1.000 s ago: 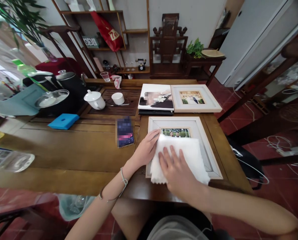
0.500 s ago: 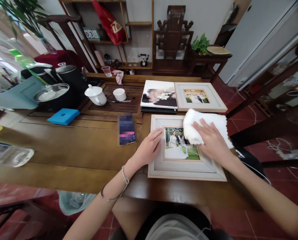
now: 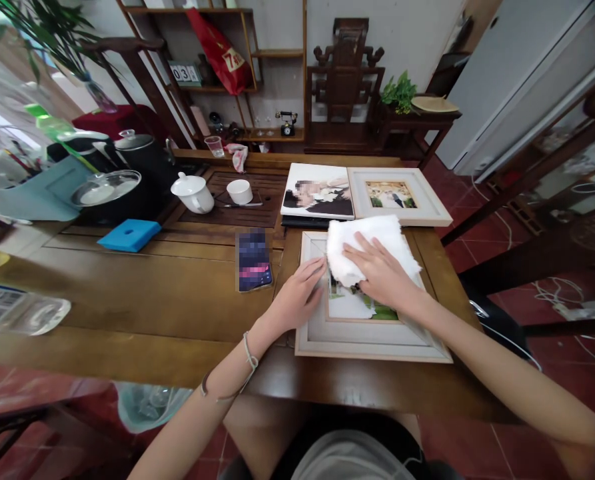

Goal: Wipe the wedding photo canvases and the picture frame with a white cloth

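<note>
A pale picture frame [image 3: 372, 340] lies flat at the table's near right, a photo [image 3: 352, 305] of people outdoors inside it. My left hand [image 3: 300, 293] holds its left edge, fingers laid over the rim. Beneath my right hand [image 3: 382, 270] is a folded white towel [image 3: 372, 233], pressed onto the frame's upper part. The fingers are slightly spread on it, and the towel hides the upper photo and part of the top rim.
Behind the frame lie a white photo panel [image 3: 317, 173] and a second framed photo [image 3: 430, 203]. Left of my left hand is a phone [image 3: 254, 260]. Farther left are a blue block [image 3: 130, 235], a lidded white cup [image 3: 192, 193] and a black pot [image 3: 110, 207]. A bin [image 3: 150, 407] stands below.
My right hand has slid the towel leftward across the frame, from its right side to over the upper photo. My left hand stays on the left edge.
</note>
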Available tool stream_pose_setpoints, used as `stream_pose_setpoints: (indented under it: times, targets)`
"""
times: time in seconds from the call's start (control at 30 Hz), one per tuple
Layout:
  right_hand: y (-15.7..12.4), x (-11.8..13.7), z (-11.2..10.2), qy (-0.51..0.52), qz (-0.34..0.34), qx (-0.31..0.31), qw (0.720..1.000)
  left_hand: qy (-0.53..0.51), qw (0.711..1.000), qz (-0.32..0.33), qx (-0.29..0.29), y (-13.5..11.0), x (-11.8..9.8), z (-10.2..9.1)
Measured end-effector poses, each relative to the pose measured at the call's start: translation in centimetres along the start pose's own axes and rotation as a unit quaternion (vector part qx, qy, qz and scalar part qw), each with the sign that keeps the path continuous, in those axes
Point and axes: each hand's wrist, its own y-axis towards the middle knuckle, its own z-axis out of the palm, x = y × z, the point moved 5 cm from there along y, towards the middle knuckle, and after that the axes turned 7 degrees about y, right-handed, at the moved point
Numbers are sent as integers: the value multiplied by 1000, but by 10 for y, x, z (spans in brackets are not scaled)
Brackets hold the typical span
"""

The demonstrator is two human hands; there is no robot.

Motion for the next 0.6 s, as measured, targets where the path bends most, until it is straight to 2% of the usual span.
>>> stream_pose_setpoints:
  times: [0.13, 0.23, 0.4, 0.53, 0.6]
  targets:
    - [-28, -29, -8, -52, 49, -19, 997, 5, 1000, -1, 6, -1, 3, 3]
    - [-30, -34, -12, -48, 66, -17, 996, 10, 1000, -5, 12, -1, 3, 4]
    - [13, -4, -13, 17, 37, 5, 999, 5, 1000, -9, 12, 1, -1, 0]
    - [58, 30, -9, 35, -8, 16, 999, 12, 1000, -21, 12, 0, -1, -1]
    - [72, 43, -5, 55, -41, 33, 997, 20, 999, -39, 24, -1, 0, 0]
